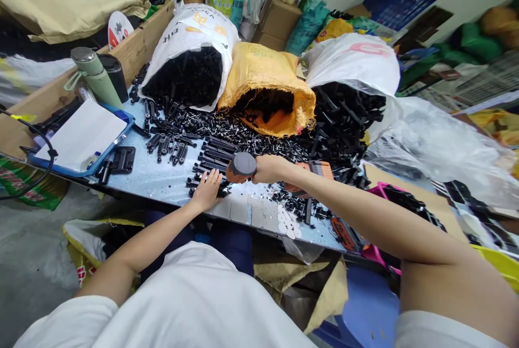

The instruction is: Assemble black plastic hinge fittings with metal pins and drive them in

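Observation:
My right hand (270,168) is wrapped round the handle of an orange and black cordless drill (241,166). The drill's tip is hidden from this angle. A row of long black plastic parts (217,154) lies side by side on the table, just left of the drill. My left hand (207,190) rests on the near end of that row, fingers stretched out and a ring on one of them. Behind the row spreads a heap of small screws and black pieces (267,142).
A white sack (198,29), a yellow sack (263,67) and another white sack (352,61) spill black parts onto the table. A blue tray with paper (81,137) and a green bottle (95,75) stand left. An orange battery pack (344,233) lies near the front edge.

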`<state>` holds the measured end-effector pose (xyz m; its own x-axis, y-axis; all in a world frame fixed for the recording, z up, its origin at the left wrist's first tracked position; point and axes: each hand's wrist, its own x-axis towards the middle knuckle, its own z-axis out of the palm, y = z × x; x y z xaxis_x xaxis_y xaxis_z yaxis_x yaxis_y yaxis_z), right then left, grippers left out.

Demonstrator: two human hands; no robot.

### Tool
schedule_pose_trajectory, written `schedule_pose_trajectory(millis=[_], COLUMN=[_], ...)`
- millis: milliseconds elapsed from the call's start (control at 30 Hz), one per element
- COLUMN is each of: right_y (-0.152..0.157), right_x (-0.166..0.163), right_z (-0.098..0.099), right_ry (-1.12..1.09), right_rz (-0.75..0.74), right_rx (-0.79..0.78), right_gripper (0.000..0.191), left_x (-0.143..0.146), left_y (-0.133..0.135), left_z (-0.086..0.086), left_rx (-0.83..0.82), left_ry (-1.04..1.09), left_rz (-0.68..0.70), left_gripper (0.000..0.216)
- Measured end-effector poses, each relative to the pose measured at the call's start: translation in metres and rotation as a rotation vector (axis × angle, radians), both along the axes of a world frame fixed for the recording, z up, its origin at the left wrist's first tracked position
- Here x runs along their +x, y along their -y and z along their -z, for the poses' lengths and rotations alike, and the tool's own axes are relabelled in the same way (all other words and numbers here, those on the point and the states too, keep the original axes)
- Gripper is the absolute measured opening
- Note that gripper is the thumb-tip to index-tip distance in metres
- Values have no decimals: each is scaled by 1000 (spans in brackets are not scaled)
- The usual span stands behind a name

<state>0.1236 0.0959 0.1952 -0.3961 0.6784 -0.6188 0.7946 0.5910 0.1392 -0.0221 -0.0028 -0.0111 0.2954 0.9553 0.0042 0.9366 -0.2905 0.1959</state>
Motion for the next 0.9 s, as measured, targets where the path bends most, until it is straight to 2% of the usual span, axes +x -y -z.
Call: schedule_pose_trajectory(millis=[67, 133, 300, 367, 433, 533, 633, 667, 733, 800, 900], right_y=[11, 20, 26, 30, 39, 54, 59, 59, 53, 41, 14], right_x=[1, -1, -8, 2, 26, 82, 150, 172, 212, 247, 287], right_z=[-8, -14, -9, -5, -1, 12, 32, 38, 44, 46, 47], right_ry=[-8, -5, -12, -58, -145, -412, -768, -859, -947, -923, -839], right_rz=[-8, -28, -26, -3, 78, 319, 692, 817, 1047, 1225, 1390], right_rx=[47, 29, -80, -66, -31, -102, -220, -184, 10, 213, 317], right_gripper=[28, 29, 25, 25, 27, 31, 31, 31, 30, 26, 24], left_x=[0, -1, -3, -3, -2, -1, -1, -1, 1, 3, 7], left_y=[1, 3, 2, 3, 5, 5, 1, 1, 4, 8, 10], left_z=[-1, -1, 0, -1, -3, 4, 17, 20, 22, 21, 19], left_rx=[16, 36, 48, 70, 115, 236, 372, 401, 428, 427, 410], left_ry=[14, 26, 9, -11, -27, -16, 61, 96, 172, 237, 285], left_rz=[0, 1, 12, 22, 32, 53, 202, 241, 256, 205, 136], left_gripper=[79, 78, 74, 74, 75, 70, 54, 46, 36, 31, 29])
